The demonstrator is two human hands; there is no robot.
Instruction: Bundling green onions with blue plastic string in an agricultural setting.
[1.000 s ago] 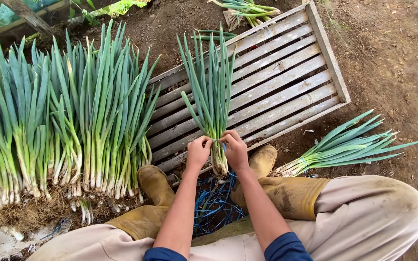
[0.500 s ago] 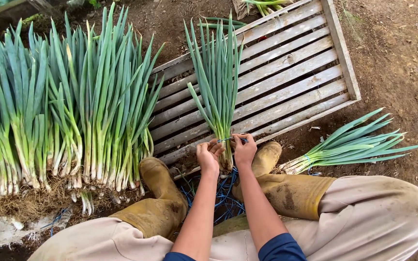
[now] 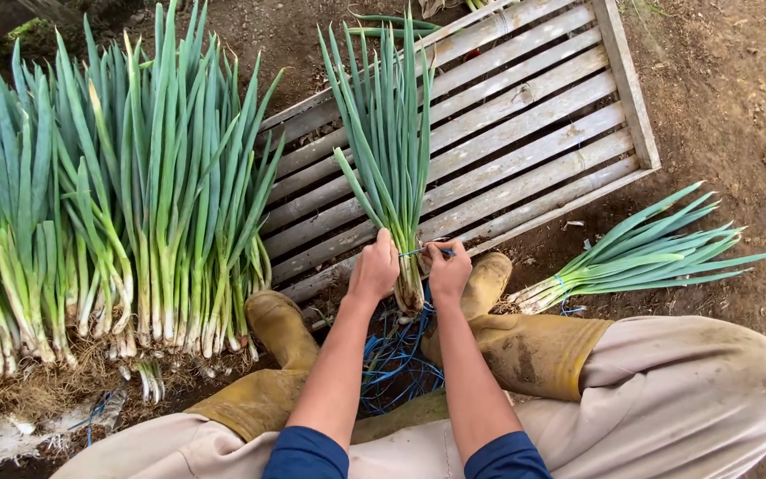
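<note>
My left hand [image 3: 374,267] grips the pale lower stalks of a bunch of green onions [image 3: 389,151] that stands upright in front of me, its leaves fanned over a wooden slatted pallet [image 3: 525,133]. My right hand [image 3: 448,270] pinches a blue string [image 3: 420,252] stretched across the bunch's base, between both hands. Several loose blue strings [image 3: 392,364] lie in a tangle on the ground between my boots, just below the bunch's roots.
A long row of bundled green onions [image 3: 117,222] lies at the left, roots toward me. One tied bundle [image 3: 640,257] lies on the dirt at the right. My muddy yellow boots [image 3: 277,324] flank the strings. Bare soil surrounds the pallet.
The view has shifted a little. My hands stay at the bunch's base; the right hand now pulls a blue string taut across the stalks.
</note>
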